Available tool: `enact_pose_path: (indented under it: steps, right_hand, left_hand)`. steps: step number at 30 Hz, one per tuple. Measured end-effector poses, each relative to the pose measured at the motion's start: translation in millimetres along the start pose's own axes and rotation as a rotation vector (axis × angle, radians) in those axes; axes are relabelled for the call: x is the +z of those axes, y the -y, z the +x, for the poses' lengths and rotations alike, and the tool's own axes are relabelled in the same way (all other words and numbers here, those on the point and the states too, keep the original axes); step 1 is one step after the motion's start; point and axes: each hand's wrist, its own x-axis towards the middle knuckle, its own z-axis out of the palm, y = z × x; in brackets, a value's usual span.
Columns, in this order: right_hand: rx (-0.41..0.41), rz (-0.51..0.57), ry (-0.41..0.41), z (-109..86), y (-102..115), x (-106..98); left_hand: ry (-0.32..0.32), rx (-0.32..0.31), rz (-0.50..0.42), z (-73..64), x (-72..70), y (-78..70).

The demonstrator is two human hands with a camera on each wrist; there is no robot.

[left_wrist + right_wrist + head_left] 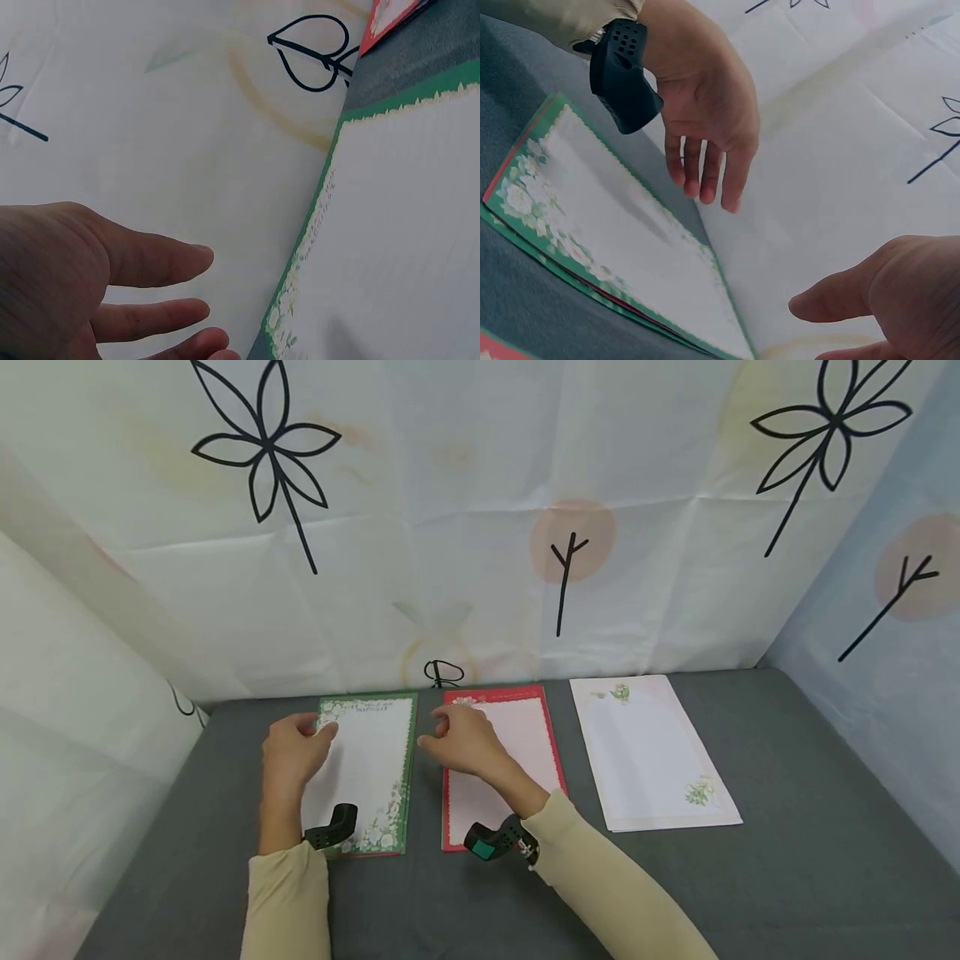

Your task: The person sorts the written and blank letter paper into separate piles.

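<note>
My left hand [294, 752] is held over the left edge of a stack of green-bordered stationery sheets [367, 760], thumb and fingers apart with nothing between them. In the right wrist view that left hand [712, 112] shows fairly straight fingers above the sheets. White flowers decorate the stack's border, and a thin red edge [499, 180] peeks out among its layers. Over the left part of a red-bordered stationery stack [517, 727] hovers my right hand [463, 739]. Its fingers are loosely bent and hold nothing; the forearm hides part of the red stack.
A third stack of pale sheets with green leaf prints [645, 760] lies to the right. All three sit on a grey cloth-covered table [810, 860]. A white printed curtain [450, 568] rises at the back, with more fabric at both sides.
</note>
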Motion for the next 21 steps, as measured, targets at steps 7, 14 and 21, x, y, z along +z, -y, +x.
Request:
enact_pose_path:
  steps: [7, 14, 21]
  right_hand:
    - [0.009, 0.023, -0.071, -13.1, -11, -23]
    - [-0.009, 0.074, -0.144, -30.1, -26, -46]
    - [-0.043, 0.088, -0.190, -42.5, -46, -68]
  left_hand:
    - [0.047, 0.070, -0.082, -6.6, 12.0, -17.5]
    - [0.122, 0.144, -0.129, -10.9, 24.3, -30.9]
    - [0.158, 0.203, -0.165, -15.7, 36.9, -42.7]
